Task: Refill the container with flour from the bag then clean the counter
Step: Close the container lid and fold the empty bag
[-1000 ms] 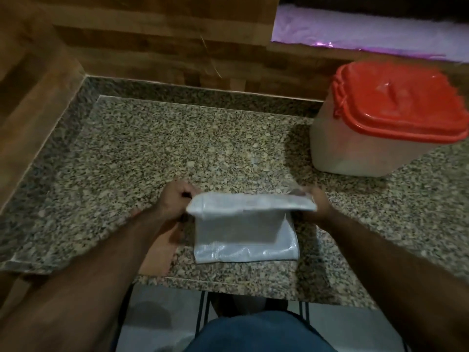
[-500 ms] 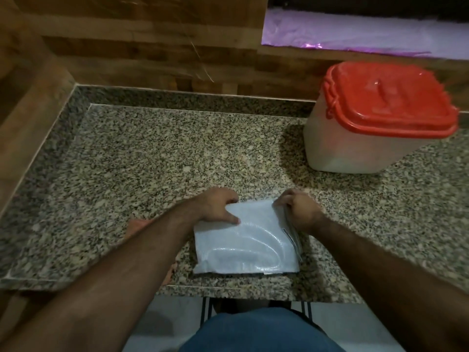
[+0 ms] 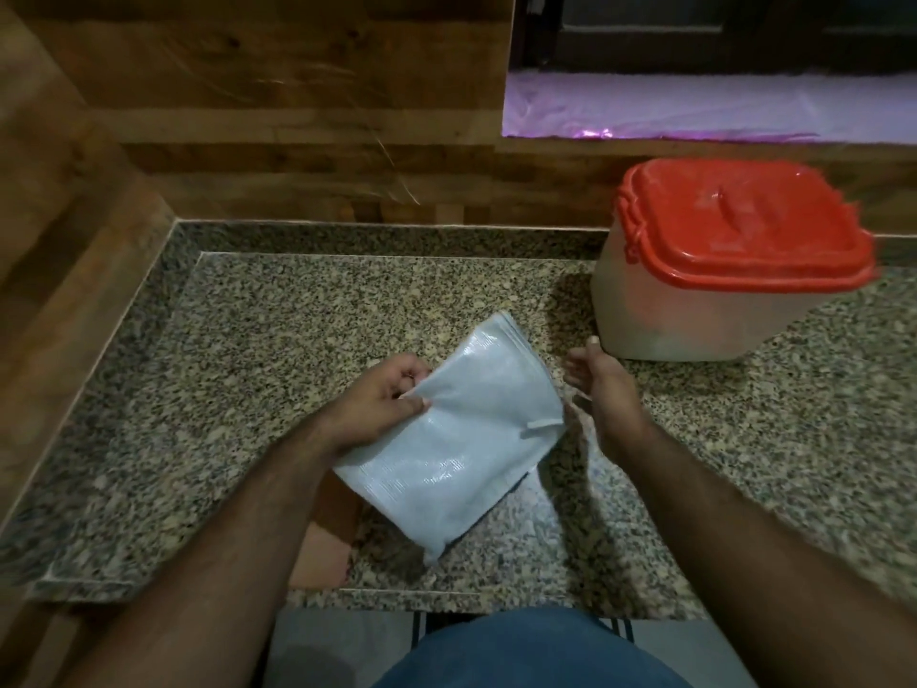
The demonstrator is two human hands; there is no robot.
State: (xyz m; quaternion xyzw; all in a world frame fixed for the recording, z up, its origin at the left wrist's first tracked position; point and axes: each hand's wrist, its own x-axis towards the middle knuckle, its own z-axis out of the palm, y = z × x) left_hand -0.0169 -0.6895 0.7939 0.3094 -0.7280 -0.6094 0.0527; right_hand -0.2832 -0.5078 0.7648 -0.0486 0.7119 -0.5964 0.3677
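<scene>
Since the speckled granite worktop (image 3: pixel 238 369) lies bare across the left of the frame, everything that matters sits from the centre rightward. Just left of centre, the left hand (image 3: pixel 382 404) has its grip closed on the flour bag (image 3: pixel 461 429), thumb and fingers pinching a fold of the pale plastic along the bag's left edge. The bag is tilted, one corner pointing toward the upper right and the opposite corner reaching down near the front edge of the worktop — whether that lower corner rests on the stone or hangs just above it I cannot tell. A small tan object (image 3: pixel 327 543) shows under the left forearm; what it is I cannot say.

To judge by its look, the bag is soft and slack: the film creases and shines, so it is likely slippery, and flour inside would slump toward the low end and shift the weight as it moves. A pinch on a loose fold seems a weak hold. A firmer one would be at a sealed end with the other hand cradling the belly from beneath.

Right of the bag, the right hand (image 3: pixel 603 389) has an open grip, fingers spread and apart from the plastic, holding nothing.

Farther right, in the upper right of the frame, stands the container (image 3: pixel 694 320) — translucent, stiff-walled, upright on the worktop, its red lid (image 3: pixel 744 225) still on. That lid must come off before any pouring. No spilled flour shows.
</scene>
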